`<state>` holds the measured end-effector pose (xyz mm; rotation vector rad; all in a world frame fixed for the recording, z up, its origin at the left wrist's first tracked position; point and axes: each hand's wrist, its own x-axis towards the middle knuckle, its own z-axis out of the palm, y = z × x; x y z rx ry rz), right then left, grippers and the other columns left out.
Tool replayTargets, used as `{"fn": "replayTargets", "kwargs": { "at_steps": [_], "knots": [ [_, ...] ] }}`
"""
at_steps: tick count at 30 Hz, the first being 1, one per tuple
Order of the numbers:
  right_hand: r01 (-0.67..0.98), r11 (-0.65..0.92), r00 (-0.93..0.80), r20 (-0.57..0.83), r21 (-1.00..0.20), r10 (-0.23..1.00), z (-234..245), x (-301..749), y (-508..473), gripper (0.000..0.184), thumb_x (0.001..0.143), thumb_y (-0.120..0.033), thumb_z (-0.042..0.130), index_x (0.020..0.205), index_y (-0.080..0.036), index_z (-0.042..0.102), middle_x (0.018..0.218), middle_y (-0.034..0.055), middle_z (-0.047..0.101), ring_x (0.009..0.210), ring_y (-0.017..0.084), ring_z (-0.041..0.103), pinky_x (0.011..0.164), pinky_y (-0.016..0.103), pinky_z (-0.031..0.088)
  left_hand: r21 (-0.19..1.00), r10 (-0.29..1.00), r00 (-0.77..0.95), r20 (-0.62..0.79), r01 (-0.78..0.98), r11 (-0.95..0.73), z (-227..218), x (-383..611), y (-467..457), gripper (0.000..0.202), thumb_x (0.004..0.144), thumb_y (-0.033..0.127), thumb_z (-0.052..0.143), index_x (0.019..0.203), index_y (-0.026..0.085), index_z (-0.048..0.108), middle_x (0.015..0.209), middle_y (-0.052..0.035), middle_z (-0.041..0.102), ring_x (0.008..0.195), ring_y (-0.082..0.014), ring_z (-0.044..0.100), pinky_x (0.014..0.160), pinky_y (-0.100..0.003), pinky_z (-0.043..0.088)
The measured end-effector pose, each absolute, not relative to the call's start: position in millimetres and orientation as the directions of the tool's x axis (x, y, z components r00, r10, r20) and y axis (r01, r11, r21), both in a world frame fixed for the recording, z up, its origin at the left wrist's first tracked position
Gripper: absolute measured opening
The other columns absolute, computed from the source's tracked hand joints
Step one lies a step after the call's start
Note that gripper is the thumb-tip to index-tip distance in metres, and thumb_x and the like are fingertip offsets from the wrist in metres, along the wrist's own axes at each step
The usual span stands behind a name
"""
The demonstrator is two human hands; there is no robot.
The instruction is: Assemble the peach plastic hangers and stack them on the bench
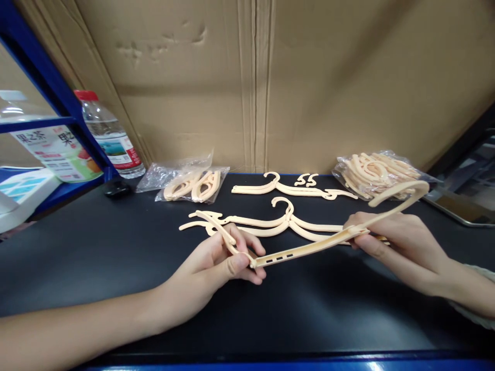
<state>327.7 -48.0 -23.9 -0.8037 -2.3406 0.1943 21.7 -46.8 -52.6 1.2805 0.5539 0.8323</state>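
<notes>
My left hand (222,263) pinches a short cream plastic hanger arm (220,232) where it joins a longer slotted hanger piece (305,250). My right hand (390,239) grips the other part of that long piece, whose curved hook end (406,191) rises to the right. Both hands hold it just above the black table (116,257). Behind it lie assembled cream hangers (286,219) flat on the table, and another hanger (290,189) farther back with two small hooks (306,180) beside it.
A clear bag of hanger parts (377,174) sits at the back right, a smaller bag with parts (193,185) at the back left. Two drink bottles (110,136) stand by a blue shelf frame (46,77). Cardboard (255,77) backs the table. A metal tray (464,208) lies far right.
</notes>
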Motion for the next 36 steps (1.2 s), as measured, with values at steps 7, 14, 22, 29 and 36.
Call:
{"fn": "replayTargets", "kwargs": {
  "at_steps": [7,14,22,29,36],
  "knots": [
    [0.548,0.820,-0.546,0.671,-0.167,0.502,-30,324,-53,0.017,0.089,-0.011,0.049,0.088,-0.025,0.058,0.072,0.0025,0.070,0.071,0.021,0.070,0.062,0.029,0.052,0.972,0.815,0.573,0.085,-0.228,0.059,-48,23,-53,0.017,0.092,0.025,0.062,0.083,0.016,0.050,0.088,-0.0022,0.060,0.073,-0.0136,0.063,0.068,-0.025,0.051],
    [0.573,0.807,-0.500,0.717,-0.147,0.486,-34,317,-62,0.018,0.089,-0.015,0.051,0.097,-0.029,0.061,0.084,0.0045,0.074,0.075,0.025,0.072,0.074,0.036,0.059,0.986,0.866,0.495,0.073,-0.167,0.012,-45,20,-56,0.023,0.088,0.030,0.066,0.079,0.016,0.050,0.078,-0.0016,0.061,0.065,-0.0125,0.056,0.063,-0.025,0.044],
    [0.540,0.828,-0.518,0.715,-0.151,0.469,-34,313,-60,0.024,0.088,-0.011,0.049,0.097,-0.028,0.063,0.081,0.0042,0.075,0.073,0.024,0.073,0.069,0.033,0.061,0.992,0.862,0.505,-0.028,-0.089,0.084,-46,19,-57,0.028,0.083,0.037,0.070,0.078,0.015,0.053,0.070,-0.0018,0.058,0.063,-0.0136,0.052,0.060,-0.025,0.041],
    [0.520,0.831,-0.557,0.660,-0.197,0.505,-36,309,-67,0.023,0.087,-0.008,0.048,0.100,-0.026,0.056,0.080,0.0054,0.072,0.071,0.022,0.071,0.064,0.031,0.058,0.994,0.863,0.505,-0.002,-0.093,0.056,-47,21,-58,0.032,0.082,0.038,0.071,0.074,0.017,0.048,0.065,0.0024,0.052,0.057,-0.0105,0.047,0.057,-0.022,0.037],
    [0.565,0.802,-0.527,0.665,-0.192,0.530,-33,310,-68,0.019,0.092,-0.014,0.048,0.103,-0.029,0.054,0.079,0.0039,0.072,0.073,0.021,0.071,0.066,0.030,0.056,0.987,0.846,0.532,0.041,-0.153,0.049,-41,19,-60,0.026,0.086,0.033,0.069,0.076,0.016,0.051,0.077,-0.0006,0.056,0.065,-0.0120,0.053,0.062,-0.024,0.042]
  ]
}}
